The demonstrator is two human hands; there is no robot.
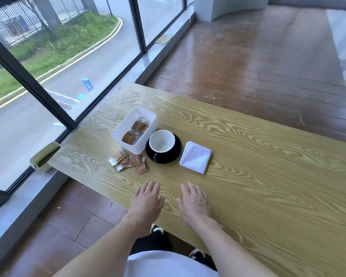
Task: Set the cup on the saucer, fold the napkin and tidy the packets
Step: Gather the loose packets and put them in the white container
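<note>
A black cup with a white inside (161, 143) stands upright on a black saucer (177, 151) in the middle of the wooden table (258, 166). Right of the saucer lies a folded white napkin (195, 157). A white box (146, 124) behind and left of the cup holds several brown packets (135, 131). More brown packets (131, 161) lie scattered on the table in front of the box. My left hand (147, 200) and my right hand (195, 202) rest flat on the table near its front edge, fingers spread, holding nothing.
A large window (58, 66) with dark frames runs along the table's left side. A pale green bin (44, 156) hangs at the table's left end. Wooden floor (258, 56) stretches beyond the far edge.
</note>
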